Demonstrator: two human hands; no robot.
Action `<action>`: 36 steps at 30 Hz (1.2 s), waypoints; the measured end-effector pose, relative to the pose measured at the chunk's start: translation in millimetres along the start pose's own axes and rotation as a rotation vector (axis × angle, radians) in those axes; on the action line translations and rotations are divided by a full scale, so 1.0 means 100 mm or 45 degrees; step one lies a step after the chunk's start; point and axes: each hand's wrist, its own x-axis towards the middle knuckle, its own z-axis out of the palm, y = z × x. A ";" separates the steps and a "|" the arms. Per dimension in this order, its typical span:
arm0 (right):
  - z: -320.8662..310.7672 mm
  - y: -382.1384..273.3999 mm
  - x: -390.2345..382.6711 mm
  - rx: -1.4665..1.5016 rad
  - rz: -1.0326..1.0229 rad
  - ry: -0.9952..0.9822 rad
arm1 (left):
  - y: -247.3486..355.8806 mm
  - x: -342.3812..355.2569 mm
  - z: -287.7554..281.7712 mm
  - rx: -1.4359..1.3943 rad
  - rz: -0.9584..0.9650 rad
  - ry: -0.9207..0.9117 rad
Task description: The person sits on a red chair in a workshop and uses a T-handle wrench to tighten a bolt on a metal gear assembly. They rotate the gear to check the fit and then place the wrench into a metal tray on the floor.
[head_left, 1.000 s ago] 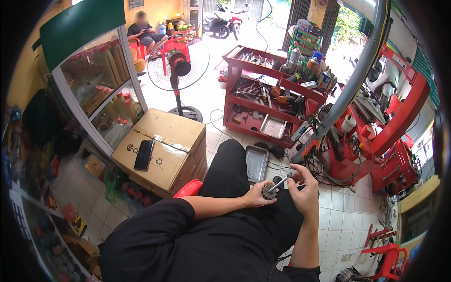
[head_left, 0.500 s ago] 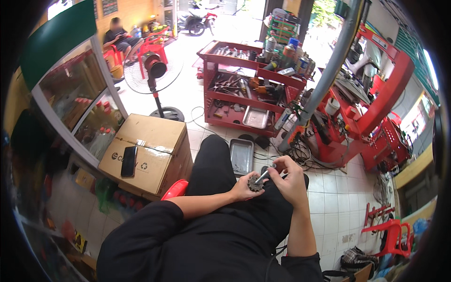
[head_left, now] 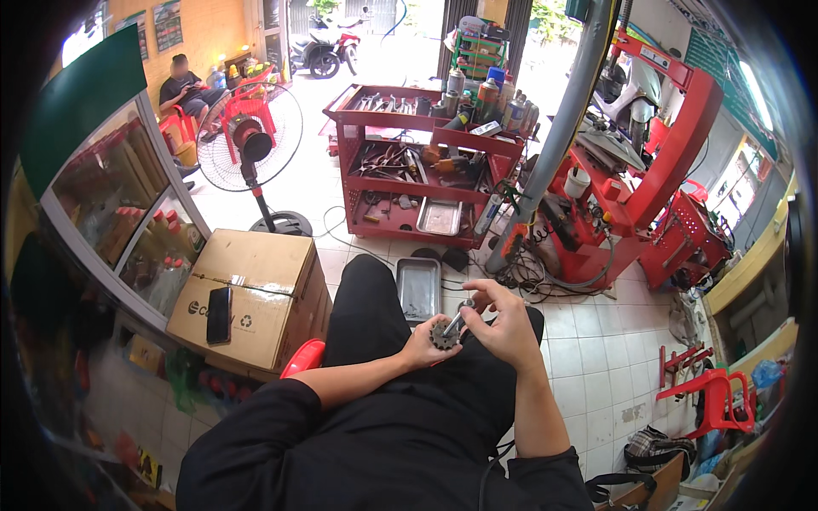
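In my left hand (head_left: 417,347), held over my lap, is a round, dark metal part with a toothed rim (head_left: 442,335), like a small gear. My right hand (head_left: 503,325) pinches a thin, silvery metal rod (head_left: 452,324) between thumb and fingers. The rod slants down to the middle of the toothed part, and a rounder end shows near my right fingertips. Whether the rod sits in the part or only touches it, I cannot tell. Both hands are close together.
A metal tray (head_left: 418,288) lies on the tiled floor just beyond my knees. To the left stands a cardboard box (head_left: 256,281) with a phone (head_left: 219,315) on it. Ahead are a fan (head_left: 249,140) and a red tool cart (head_left: 426,187); a seated person (head_left: 183,89) is farther back.
The whole view has shifted a little, so the hands appear farther left. My right index finger is lifted more off the rod. Both hands keep their hold.
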 end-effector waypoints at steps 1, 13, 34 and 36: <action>-0.01 0.00 0.00 0.006 -0.012 -0.001 | 0.00 0.00 0.00 -0.016 -0.008 0.010; 0.00 0.08 0.00 0.010 -0.057 0.035 | 0.03 0.01 0.01 0.004 0.008 0.034; 0.00 0.08 0.00 -0.001 -0.087 0.025 | 0.03 0.00 0.00 -0.021 -0.021 0.024; 0.02 0.14 0.00 0.021 -0.070 0.028 | 0.04 0.01 0.00 -0.007 -0.017 0.020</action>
